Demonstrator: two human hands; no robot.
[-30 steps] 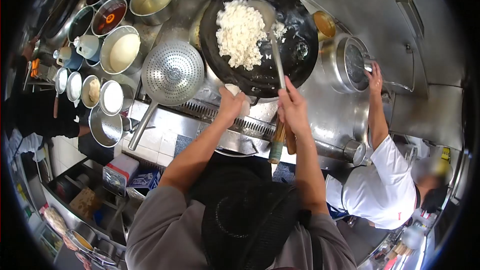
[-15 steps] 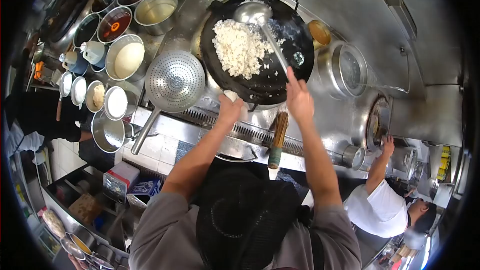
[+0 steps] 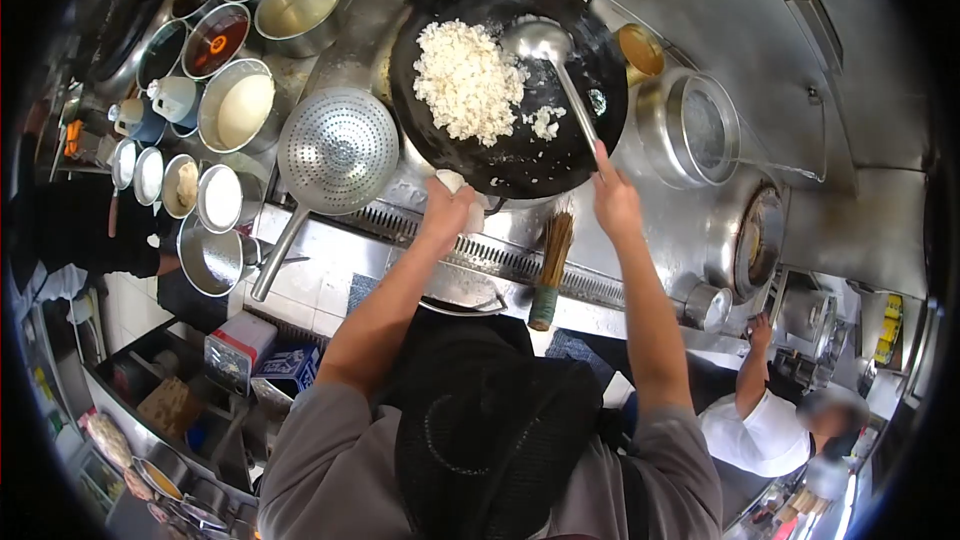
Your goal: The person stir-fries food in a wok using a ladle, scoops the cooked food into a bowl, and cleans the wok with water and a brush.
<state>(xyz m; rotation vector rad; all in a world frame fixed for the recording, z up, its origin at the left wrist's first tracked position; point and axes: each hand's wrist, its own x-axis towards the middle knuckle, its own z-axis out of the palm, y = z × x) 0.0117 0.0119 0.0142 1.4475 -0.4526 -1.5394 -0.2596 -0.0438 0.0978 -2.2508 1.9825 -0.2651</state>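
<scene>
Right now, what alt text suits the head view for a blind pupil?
A person's right hand holds a ladle in a black wok with white, rice-like grains; the left hand holds a pale cloth at its near edge. A perforated strainer lies left.

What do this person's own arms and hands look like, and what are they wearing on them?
Both are ordinary human hands, the left hand and the right hand, with no gloves, watch or bracelet visible. Short, plain grey sleeves cover the upper arms and leave both forearms bare. No cables or markings show on them.
</scene>
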